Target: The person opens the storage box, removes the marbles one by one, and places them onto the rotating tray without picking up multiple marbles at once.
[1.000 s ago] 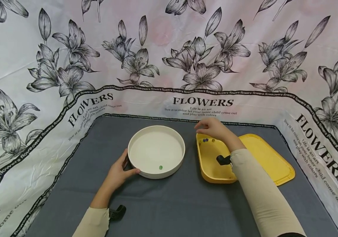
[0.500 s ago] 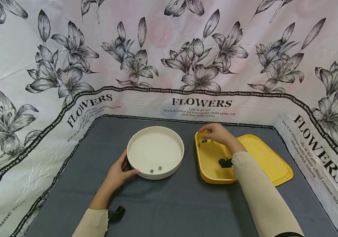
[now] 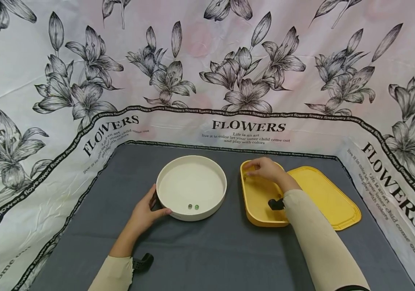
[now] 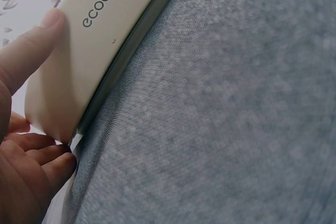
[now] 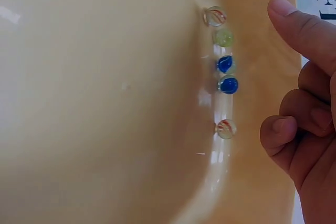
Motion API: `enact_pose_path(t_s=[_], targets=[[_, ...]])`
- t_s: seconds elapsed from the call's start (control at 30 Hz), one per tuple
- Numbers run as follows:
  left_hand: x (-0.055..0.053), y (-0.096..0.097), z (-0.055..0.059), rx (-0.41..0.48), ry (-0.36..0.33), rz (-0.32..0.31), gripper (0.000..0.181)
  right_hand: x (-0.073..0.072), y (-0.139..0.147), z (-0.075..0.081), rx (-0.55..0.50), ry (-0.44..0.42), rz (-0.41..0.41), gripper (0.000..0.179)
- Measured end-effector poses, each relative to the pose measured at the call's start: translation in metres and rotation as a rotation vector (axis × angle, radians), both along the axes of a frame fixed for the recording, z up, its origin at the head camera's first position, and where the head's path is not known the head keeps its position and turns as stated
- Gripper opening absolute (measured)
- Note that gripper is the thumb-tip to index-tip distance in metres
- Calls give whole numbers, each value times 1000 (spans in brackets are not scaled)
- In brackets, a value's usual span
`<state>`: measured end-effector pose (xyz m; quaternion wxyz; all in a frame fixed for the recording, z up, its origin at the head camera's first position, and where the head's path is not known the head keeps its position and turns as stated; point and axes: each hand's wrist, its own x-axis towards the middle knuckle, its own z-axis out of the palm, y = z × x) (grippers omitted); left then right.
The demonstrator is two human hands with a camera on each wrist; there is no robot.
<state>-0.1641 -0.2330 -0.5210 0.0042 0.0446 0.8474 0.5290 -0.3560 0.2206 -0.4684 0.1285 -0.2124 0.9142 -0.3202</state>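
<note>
My left hand (image 3: 145, 218) holds the near left side of a round white tray (image 3: 189, 178). In the left wrist view its thumb presses the outer wall and its fingers curl at the bottom edge. A green marble (image 3: 197, 207) and a greyish one (image 3: 190, 206) lie inside by the near wall. Over the far end of a yellow box (image 3: 260, 202) is my right hand (image 3: 267, 169), its fingers reaching inside. The right wrist view shows the thumb extended and the fingers loosely curled, nothing between them, beside blue marbles (image 5: 228, 84), a yellow-green marble (image 5: 223, 38) and clear swirled marbles (image 5: 226, 128).
A yellow lid (image 3: 323, 198) lies flat to the right of the box, partly behind the right forearm. Grey cloth (image 3: 207, 254) covers the table. Behind it hangs a white flower-printed sheet (image 3: 178, 129).
My right hand has gone from the far rim down into the yellow box. A greyish marble has appeared in the tray and rolled close to the green one. My left hand stays put.
</note>
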Motion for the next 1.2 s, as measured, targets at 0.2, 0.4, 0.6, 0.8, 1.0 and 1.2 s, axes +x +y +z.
enact_pose_path(t_s=[0.2, 0.4, 0.6, 0.8, 1.0, 1.2], targets=[[0, 0, -1, -7, 6, 9, 121, 1, -1, -6, -11, -13, 34, 27], [-2, 1, -2, -8, 5, 10, 122, -2, 1, -13, -1, -24, 34, 25], [-2, 1, -2, -6, -1, 11, 122, -5, 2, -19, -21, -76, 23, 28], [-3, 1, -3, -3, 5, 14, 121, -8, 1, -23, -1, -65, 35, 30], [-3, 2, -2, 1, 8, 14, 122, -10, 0, -26, 66, -8, 96, 27], [-3, 1, -2, -7, 5, 21, 122, -10, -3, -25, 95, 18, 125, 23]])
